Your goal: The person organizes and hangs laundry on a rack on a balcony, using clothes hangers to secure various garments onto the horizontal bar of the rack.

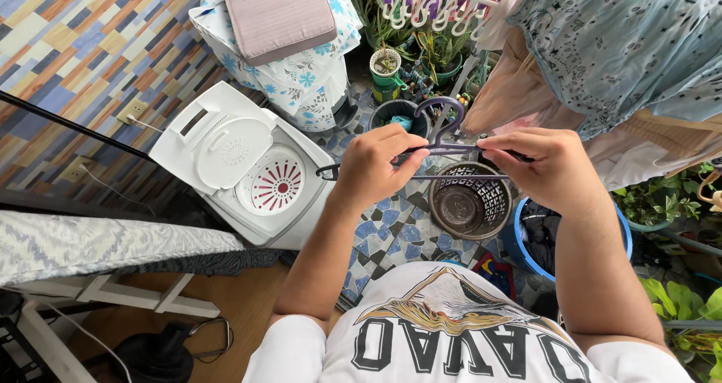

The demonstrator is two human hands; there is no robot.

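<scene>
Hangers [444, 148]: dark plastic bundle, held level in front of your chest, above the tiled floor.
Left hand [376, 165]: fingers clenched on the hangers' left part.
Right hand [545, 165]: fingers pinching the right part.
Below: brown perforated basket [470, 202]; white washing machine [241, 165] to the left.

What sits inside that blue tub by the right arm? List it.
Inside the blue tub, dark bunched cloth shows at the near left. The right forearm covers much of the opening, so the rest and the bottom cannot be seen.
</scene>
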